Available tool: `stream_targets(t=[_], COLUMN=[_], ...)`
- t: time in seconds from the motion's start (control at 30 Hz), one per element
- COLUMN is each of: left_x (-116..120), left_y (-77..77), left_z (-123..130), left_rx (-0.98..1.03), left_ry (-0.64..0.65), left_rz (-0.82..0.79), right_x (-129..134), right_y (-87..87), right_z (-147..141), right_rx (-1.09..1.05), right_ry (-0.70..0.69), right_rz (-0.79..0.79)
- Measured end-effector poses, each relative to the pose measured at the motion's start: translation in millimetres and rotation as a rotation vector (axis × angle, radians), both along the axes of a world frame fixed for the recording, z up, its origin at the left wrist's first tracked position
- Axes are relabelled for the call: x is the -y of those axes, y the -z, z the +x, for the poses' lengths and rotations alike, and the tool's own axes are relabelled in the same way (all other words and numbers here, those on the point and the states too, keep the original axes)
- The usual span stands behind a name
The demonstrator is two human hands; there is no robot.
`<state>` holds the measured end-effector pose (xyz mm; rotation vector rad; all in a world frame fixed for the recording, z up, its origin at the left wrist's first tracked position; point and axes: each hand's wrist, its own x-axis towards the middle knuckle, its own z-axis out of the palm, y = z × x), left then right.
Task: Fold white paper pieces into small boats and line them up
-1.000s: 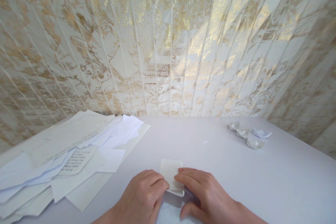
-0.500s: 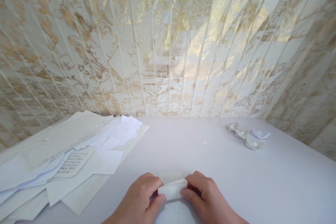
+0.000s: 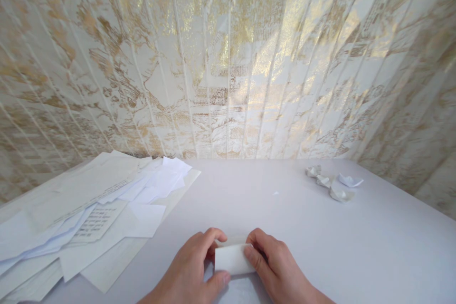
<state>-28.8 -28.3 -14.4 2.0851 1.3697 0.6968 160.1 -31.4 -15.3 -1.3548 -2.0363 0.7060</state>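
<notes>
A small folded piece of white paper (image 3: 232,261) is between my two hands, low in the middle of the head view. On its right end, my right hand (image 3: 280,262) pinches it, with the thumb on the front face. My left hand (image 3: 190,266) curves around the left end. Its thumb touches the lower left corner while the index finger arches above the top edge, apart from the thumb. The other left fingers are mostly hidden behind the paper. Beneath the hands, part of a pale sheet (image 3: 239,292) shows at the bottom edge.
A spread pile of loose paper sheets (image 3: 142,218), some printed, covers the left of the white table (image 3: 356,256). Several small folded paper pieces (image 3: 341,194) lie at the back right. One tiny paper scrap (image 3: 275,193) sits near the middle. Behind rises a gold-patterned curtain (image 3: 228,80).
The paper's front flap now stands as a flatter, taller rectangle. My left index finger has lifted away from its top edge, and the right fingers have shifted along the right end.
</notes>
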Motion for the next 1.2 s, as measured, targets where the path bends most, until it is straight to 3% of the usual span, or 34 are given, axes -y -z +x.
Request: stream_targets(t=[0.17, 0.47, 0.73, 0.97, 1.2], left_x=[-1.8, -1.9, -0.7, -2.7, -4.9], left_y=[-0.1, -4.3, -10.5, -2.1, -4.5], left_z=[-2.1, -3.1, -2.3, -4.2, -6.1], left_rx=[-0.005, 0.117, 0.206, 0.232, 0.209], left_ry=[0.090, 0.040, -0.047, 0.067, 0.100], left_rz=[0.194, 0.166, 0.107, 0.189, 0.236], right_x=[1.5, 2.0, 3.2, 3.5, 4.8], right_y=[0.3, 1.0, -1.6, -4.0, -4.4], right_z=[3.6, 3.3, 3.2, -0.2, -0.6], right_rx=[-0.062, -0.083, -0.157, -0.215, -0.260], right_ry=[-0.125, -0.112, -0.051, -0.024, 0.038], right_rz=[0.212, 0.358, 0.233, 0.235, 0.116])
